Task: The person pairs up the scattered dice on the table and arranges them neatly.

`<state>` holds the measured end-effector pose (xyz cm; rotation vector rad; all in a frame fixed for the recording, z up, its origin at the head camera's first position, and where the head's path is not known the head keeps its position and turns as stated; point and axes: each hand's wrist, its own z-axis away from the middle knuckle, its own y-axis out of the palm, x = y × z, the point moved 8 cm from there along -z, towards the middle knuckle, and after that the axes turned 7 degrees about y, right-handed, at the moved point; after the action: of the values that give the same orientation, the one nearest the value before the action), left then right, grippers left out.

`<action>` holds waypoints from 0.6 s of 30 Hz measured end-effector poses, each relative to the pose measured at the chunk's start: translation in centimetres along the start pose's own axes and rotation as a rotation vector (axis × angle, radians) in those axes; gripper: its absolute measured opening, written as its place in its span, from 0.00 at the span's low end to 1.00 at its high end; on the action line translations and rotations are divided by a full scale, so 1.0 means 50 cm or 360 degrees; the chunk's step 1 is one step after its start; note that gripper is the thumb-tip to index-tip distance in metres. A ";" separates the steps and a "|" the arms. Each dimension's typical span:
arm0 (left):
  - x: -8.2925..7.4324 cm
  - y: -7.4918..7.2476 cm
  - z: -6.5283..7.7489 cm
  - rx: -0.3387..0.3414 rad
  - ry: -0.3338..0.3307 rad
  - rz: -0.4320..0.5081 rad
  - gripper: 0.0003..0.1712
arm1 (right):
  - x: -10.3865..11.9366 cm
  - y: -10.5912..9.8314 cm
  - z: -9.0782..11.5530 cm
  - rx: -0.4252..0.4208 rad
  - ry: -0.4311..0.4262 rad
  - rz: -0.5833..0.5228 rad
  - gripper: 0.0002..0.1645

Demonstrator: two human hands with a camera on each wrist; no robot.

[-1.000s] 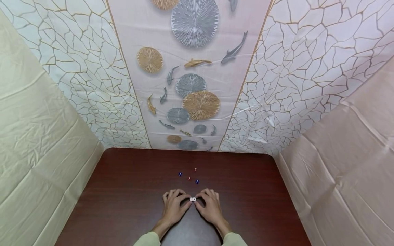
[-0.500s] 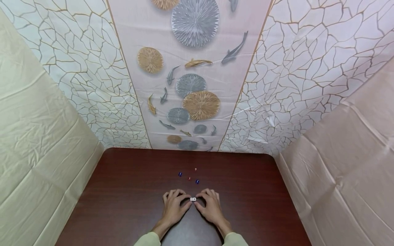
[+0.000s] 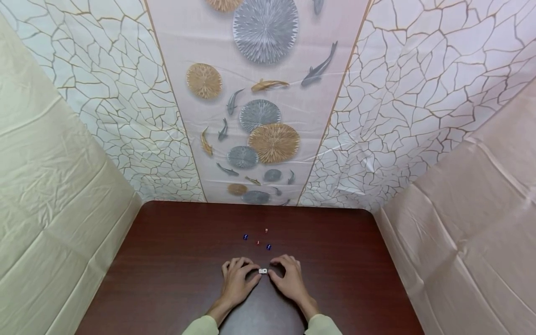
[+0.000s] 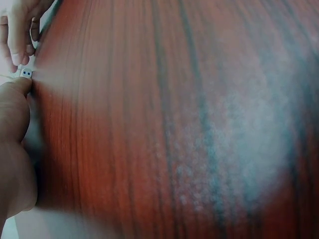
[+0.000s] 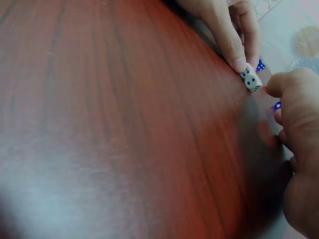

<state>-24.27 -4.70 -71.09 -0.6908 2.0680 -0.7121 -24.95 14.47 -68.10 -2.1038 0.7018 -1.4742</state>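
Note:
Two white dice [image 3: 263, 271] with dark pips stand side by side on the dark red-brown table [image 3: 176, 260], between my hands. My left hand [image 3: 237, 281] pinches the left die between thumb and index finger; the right wrist view shows its thumb against that die [image 5: 244, 72]. Just to the right, my right hand [image 3: 290, 279] is loosely curved, thumb and index finger apart, holding nothing. Its thumb is a short gap from the right-hand die [image 5: 253, 83]. In the left wrist view, one white die [image 4: 26, 73] shows beyond the left thumb.
Beyond the hands lie a blue die [image 3: 245, 237], another blue die [image 3: 269, 247], a small red die [image 3: 257, 243] and a second red die [image 3: 266, 230]. A patterned cloth [image 3: 268, 93] hangs at the table's back edge, with plain cloth [image 3: 54, 195] along the sides.
My right hand has let go of the right-hand white die and moved slightly right, its thumb and index finger spreading. The left hand and the dice have stayed in place.

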 end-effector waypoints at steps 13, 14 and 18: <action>-0.005 -0.005 0.001 -0.0036 0.0037 -0.0005 0.13 | -0.029 -0.008 -0.053 -0.0148 0.0072 0.0130 0.15; -0.006 -0.006 0.001 -0.0043 0.0043 -0.0009 0.13 | -0.031 -0.006 -0.057 -0.0139 0.0085 0.0136 0.15; -0.010 -0.009 0.000 -0.0061 0.0064 -0.0045 0.13 | -0.038 -0.001 -0.074 -0.0111 0.0129 0.0156 0.14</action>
<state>-23.92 -4.69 -70.52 -0.7339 2.1173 -0.7087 -29.02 15.41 -68.26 -2.0391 0.8862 -1.5085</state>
